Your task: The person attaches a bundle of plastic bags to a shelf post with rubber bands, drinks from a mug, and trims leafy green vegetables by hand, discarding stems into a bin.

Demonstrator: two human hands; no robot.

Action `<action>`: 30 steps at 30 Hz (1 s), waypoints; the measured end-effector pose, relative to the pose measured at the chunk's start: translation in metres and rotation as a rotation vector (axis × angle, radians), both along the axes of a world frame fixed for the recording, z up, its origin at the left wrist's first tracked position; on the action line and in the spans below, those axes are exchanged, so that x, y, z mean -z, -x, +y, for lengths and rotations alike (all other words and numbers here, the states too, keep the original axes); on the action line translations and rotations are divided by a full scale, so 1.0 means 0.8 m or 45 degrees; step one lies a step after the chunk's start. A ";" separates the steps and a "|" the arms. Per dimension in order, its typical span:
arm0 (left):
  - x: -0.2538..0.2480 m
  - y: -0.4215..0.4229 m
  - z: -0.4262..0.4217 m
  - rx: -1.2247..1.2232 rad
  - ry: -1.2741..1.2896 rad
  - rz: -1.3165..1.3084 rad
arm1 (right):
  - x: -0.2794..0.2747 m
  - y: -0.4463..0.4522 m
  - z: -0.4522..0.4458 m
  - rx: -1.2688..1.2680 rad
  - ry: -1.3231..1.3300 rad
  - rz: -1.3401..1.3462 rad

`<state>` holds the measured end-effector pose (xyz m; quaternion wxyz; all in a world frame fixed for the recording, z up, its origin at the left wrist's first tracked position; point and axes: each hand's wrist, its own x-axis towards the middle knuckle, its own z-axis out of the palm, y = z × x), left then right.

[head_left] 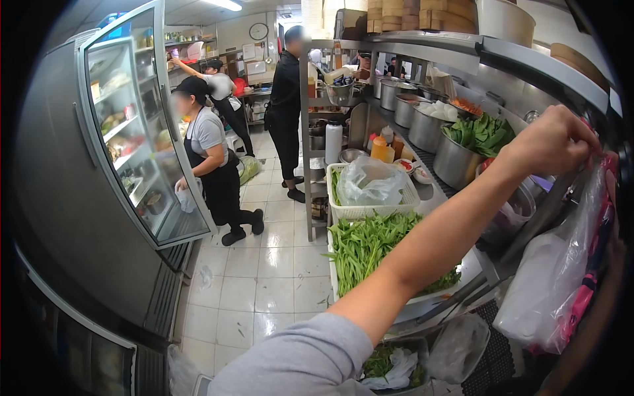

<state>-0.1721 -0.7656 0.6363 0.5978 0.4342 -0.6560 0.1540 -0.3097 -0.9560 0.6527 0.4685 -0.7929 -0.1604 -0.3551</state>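
My left hand (558,140) is raised at the upper right, its arm stretched across the view in a grey sleeve. The fingers are closed and pinch the top of a clear plastic bag (545,287), which hangs down with a white roll-like bundle inside. Pink and dark straps or cloth (584,297) hang beside the bag. A dim shape like a forearm shows at the dark right edge, but my right hand is not visible. Under my left forearm lies a tray of leafy greens (370,247).
Metal pots (456,158) of vegetables line the shelf at right. A white basket (373,210) holds a plastic bag. At left, a person (208,145) stands by an open glass fridge door (132,132); two more people are farther back. A bin (456,350) sits below.
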 end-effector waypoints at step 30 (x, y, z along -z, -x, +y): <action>0.044 0.065 0.005 -1.129 0.224 -0.385 | 0.054 -0.051 0.012 -0.102 -0.511 -0.083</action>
